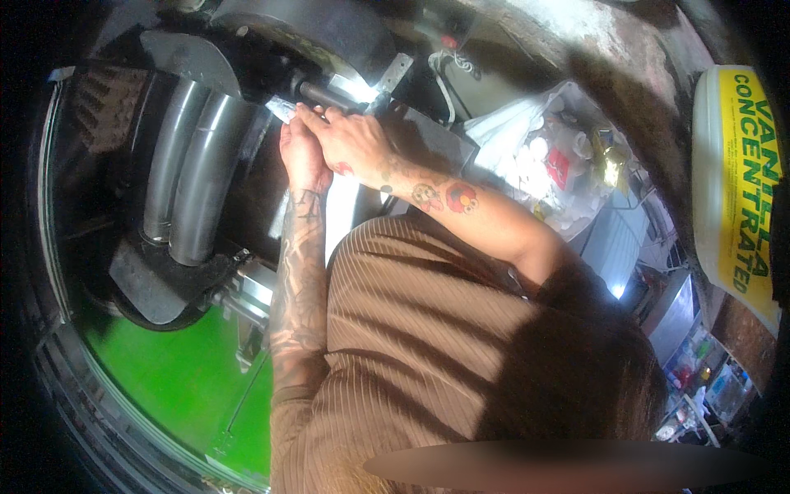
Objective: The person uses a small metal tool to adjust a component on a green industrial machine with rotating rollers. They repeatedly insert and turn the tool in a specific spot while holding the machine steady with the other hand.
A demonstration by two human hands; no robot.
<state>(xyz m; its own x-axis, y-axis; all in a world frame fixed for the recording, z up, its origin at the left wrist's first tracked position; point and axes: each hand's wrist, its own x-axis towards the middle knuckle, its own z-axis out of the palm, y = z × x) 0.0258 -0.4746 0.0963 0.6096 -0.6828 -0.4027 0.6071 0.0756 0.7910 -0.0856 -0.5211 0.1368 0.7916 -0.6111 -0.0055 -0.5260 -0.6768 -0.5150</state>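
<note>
My left hand [300, 148] is closed around the lower end of a small pale, silvery piece [279, 108], which I cannot identify clearly. My right hand [350, 144] lies beside and partly over the left, its curled fingers at that piece and hiding part of the grip. Both hands are over dark machinery, beside a pair of smooth metal rollers [200, 177] on the left. A dark cylindrical bar [317, 95] and a brightly lit metal part lie just beyond my fingertips.
A white plastic bag [494, 128] of mixed items sits to the right. A large container [728, 181] with a yellow label hangs at the far right edge. A green surface [164, 370] lies below the rollers. A cluttered shelf [691, 370] shows at lower right.
</note>
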